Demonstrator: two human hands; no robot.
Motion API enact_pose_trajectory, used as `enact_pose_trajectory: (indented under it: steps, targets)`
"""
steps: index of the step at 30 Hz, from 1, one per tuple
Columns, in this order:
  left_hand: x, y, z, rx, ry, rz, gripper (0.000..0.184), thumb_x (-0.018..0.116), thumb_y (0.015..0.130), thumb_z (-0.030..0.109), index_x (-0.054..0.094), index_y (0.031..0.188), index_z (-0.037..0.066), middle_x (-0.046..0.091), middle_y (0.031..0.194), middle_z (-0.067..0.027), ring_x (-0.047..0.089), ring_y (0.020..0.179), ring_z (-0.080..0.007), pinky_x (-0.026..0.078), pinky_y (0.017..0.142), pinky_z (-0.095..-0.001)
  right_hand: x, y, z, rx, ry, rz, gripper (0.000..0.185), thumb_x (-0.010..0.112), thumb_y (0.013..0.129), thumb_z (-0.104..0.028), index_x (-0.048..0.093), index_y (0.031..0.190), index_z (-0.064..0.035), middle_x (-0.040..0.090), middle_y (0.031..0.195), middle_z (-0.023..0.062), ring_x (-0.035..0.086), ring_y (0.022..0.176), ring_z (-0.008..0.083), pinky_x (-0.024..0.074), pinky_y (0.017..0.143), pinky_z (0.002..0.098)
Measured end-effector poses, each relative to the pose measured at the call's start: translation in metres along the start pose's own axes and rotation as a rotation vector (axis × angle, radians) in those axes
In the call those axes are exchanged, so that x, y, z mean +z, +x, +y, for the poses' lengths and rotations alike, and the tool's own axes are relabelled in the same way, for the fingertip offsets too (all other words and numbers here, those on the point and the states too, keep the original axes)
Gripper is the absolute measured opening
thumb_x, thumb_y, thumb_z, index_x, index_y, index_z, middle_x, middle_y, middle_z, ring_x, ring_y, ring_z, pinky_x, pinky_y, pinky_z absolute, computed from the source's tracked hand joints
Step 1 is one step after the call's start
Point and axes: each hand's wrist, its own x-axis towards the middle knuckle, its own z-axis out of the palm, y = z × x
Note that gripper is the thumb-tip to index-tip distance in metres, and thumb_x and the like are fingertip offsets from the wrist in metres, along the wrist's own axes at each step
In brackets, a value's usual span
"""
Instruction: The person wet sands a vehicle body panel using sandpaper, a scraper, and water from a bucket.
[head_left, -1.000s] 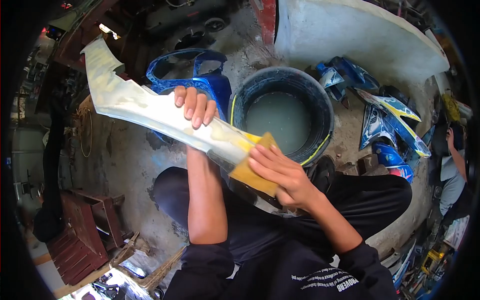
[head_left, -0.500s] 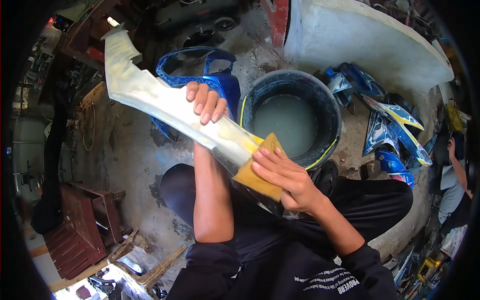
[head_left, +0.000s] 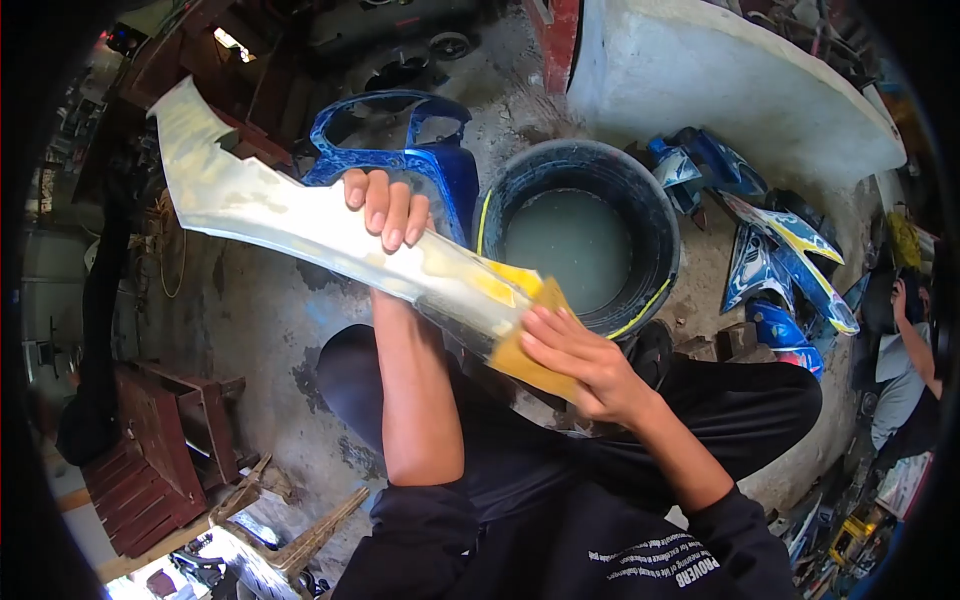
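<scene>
A long whitish panel [head_left: 300, 215] with yellow patches near its right end lies slantwise across the view above my lap. My left hand [head_left: 388, 210] is wrapped round its middle from beneath, the fingers curled over the upper edge. A tan sheet of sandpaper [head_left: 535, 350] covers the panel's lower right end. My right hand [head_left: 585, 365] holds this sheet pressed against the panel, its fingers together on top and the thumb hidden. Just beyond my hands stands a dark bucket [head_left: 660, 215] holding cloudy water.
Behind the panel lies a blue plastic frame [head_left: 450, 180]. Blue, white and yellow panels [head_left: 780, 245] rest right of the bucket, near a curved pale wall [head_left: 730, 80]. A dark red wooden stool [head_left: 150, 450] is at left. Another person [head_left: 905, 350] is at the far right.
The panel and my left hand have shifted left and its far end has dipped since half a second ago. My right hand and the sandpaper have slid slightly right and down toward the panel's end.
</scene>
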Motion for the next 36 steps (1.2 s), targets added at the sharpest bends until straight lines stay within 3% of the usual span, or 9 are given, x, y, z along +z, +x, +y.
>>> enact_pose_trajectory:
  steps: [3,6,10,14,18,23,26,30,36]
  targets:
    - [-0.004,0.002,0.005,0.024,0.020,0.013,0.018,0.048,0.100,0.019,0.049,0.087,0.006,0.050,0.067,-0.0041,0.053,0.054,-0.0144,0.044,0.056,-0.0305,0.002,-0.063,0.024,0.123,0.024,0.004,0.081,0.040,0.055,0.012,0.054,0.134,-0.0004,0.047,0.144,0.0200,0.041,0.136,0.0332,0.0254,0.117,0.0479]
    - [0.001,-0.002,0.001,0.020,0.032,0.015,0.019,0.049,0.099,0.020,0.050,0.087,0.006,0.050,0.067,-0.0042,0.053,0.054,-0.0145,0.044,0.056,-0.0307,0.003,-0.043,0.022,0.115,0.016,0.063,0.080,0.040,0.056,0.012,0.053,0.135,-0.0001,0.046,0.144,0.0206,0.041,0.137,0.0335,0.0260,0.117,0.0480]
    - [0.000,0.000,-0.002,-0.019,0.007,0.002,0.018,0.049,0.099,0.020,0.052,0.089,0.006,0.050,0.068,-0.0043,0.054,0.055,-0.0154,0.044,0.056,-0.0315,0.001,0.023,0.002,-0.004,0.004,0.047,0.076,0.043,0.062,0.011,0.052,0.136,-0.0037,0.046,0.146,0.0145,0.039,0.139,0.0311,0.0298,0.116,0.0483]
    - [-0.008,-0.002,0.001,0.012,0.015,-0.007,0.018,0.048,0.100,0.020,0.052,0.089,0.006,0.051,0.068,-0.0043,0.054,0.056,-0.0160,0.044,0.057,-0.0320,-0.010,-0.026,0.012,0.040,-0.091,-0.060,0.077,0.046,0.060,0.010,0.054,0.135,-0.0058,0.049,0.144,0.0129,0.040,0.137,0.0310,0.0304,0.115,0.0488]
    - [-0.009,-0.006,-0.003,0.030,0.022,0.020,0.019,0.047,0.100,0.021,0.052,0.089,0.006,0.051,0.068,-0.0046,0.054,0.056,-0.0164,0.044,0.057,-0.0321,-0.009,-0.042,0.021,0.103,-0.091,0.008,0.082,0.046,0.056,0.011,0.055,0.135,-0.0061,0.048,0.144,0.0143,0.041,0.137,0.0318,0.0293,0.116,0.0495]
    - [-0.008,-0.003,-0.005,-0.047,-0.093,-0.053,0.020,0.043,0.101,0.021,0.049,0.093,0.004,0.051,0.073,-0.0080,0.054,0.060,-0.0189,0.044,0.061,-0.0351,-0.008,0.037,-0.003,-0.029,0.000,0.011,0.070,0.050,0.070,0.009,0.051,0.139,-0.0066,0.047,0.145,0.0107,0.040,0.138,0.0302,0.0313,0.115,0.0489]
    - [-0.007,-0.005,-0.006,-0.020,-0.018,-0.018,0.019,0.047,0.100,0.020,0.051,0.088,0.005,0.051,0.069,-0.0047,0.054,0.056,-0.0150,0.044,0.057,-0.0311,-0.013,0.006,0.000,0.024,-0.041,-0.050,0.072,0.049,0.068,0.010,0.051,0.138,-0.0065,0.047,0.145,0.0120,0.040,0.137,0.0309,0.0303,0.115,0.0491]
    - [-0.005,-0.009,-0.012,-0.053,-0.031,0.016,0.019,0.044,0.101,0.021,0.048,0.089,0.006,0.048,0.070,-0.0058,0.052,0.057,-0.0166,0.042,0.059,-0.0321,-0.008,-0.042,0.017,0.117,-0.028,-0.064,0.072,0.049,0.068,0.010,0.052,0.138,-0.0060,0.047,0.145,0.0142,0.040,0.137,0.0316,0.0291,0.116,0.0493]
    - [0.003,-0.006,-0.019,-0.104,-0.077,-0.018,0.019,0.042,0.101,0.019,0.047,0.088,0.006,0.048,0.069,-0.0053,0.052,0.056,-0.0164,0.043,0.058,-0.0320,0.006,0.047,0.009,0.033,0.148,0.099,0.068,0.044,0.074,0.012,0.050,0.140,-0.0056,0.046,0.145,0.0163,0.039,0.138,0.0318,0.0264,0.116,0.0488]
